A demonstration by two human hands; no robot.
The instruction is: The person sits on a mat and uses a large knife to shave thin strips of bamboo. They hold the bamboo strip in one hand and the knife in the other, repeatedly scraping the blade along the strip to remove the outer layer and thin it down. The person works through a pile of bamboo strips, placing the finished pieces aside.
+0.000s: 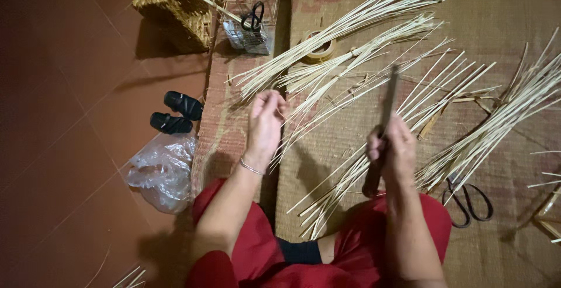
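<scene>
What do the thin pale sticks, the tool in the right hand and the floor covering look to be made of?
Sticks: probably split bamboo or rattan; pale, matte, straight and fibrous-looking.
Tool in the right hand: a dark flat blade, likely metal, though blurred; its handle is hidden by the grip.
Mat: seemingly woven plant fibre, tan with a fine ribbed weave.

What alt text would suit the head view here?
A seated person's right hand grips a dark knife upright, while the left hand pinches a thin pale strip above bundles of bamboo splints on a woven mat; black scissors lie nearby.
</scene>
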